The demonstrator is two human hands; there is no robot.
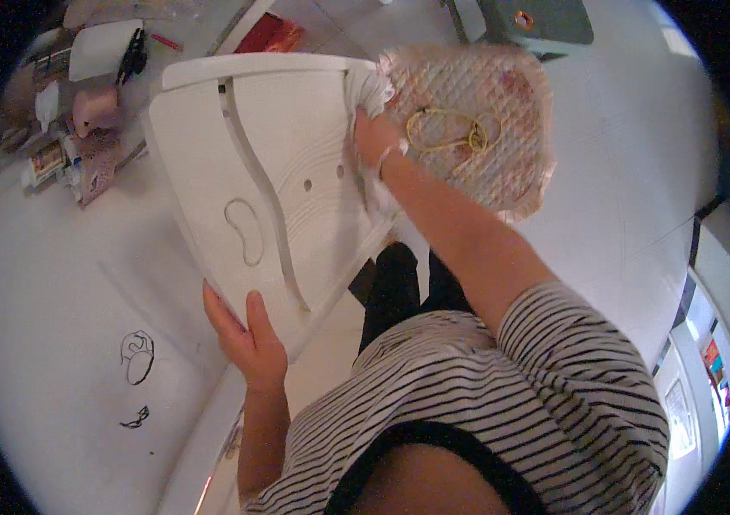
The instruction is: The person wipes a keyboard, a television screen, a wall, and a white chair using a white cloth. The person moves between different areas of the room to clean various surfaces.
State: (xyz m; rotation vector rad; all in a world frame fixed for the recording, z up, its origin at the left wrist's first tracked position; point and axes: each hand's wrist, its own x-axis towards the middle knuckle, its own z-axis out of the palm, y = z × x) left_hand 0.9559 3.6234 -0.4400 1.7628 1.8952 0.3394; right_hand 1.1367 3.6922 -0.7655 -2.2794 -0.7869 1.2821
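Observation:
A large white panel-like piece (249, 193), perhaps plastic, is tilted in front of me. A wavy groove runs down it, and there are small holes and a bean-shaped outline on its face. My left hand (249, 341) grips its lower left edge, thumb on the face and fingers partly hidden behind. At the upper right edge, my right hand (377, 138) holds a crumpled white cloth (370, 90) against the piece. The right fingertips are partly hidden in the cloth.
A quilted pad with a ruffled edge (500, 96) lies right of the panel, bearing a yellow cord (477, 138). Assorted items, including a pink container (96, 109), crowd the upper left. Black hair ties (138, 360) lie on the white surface (68, 309). A grey-green object (551, 22) stands at top right.

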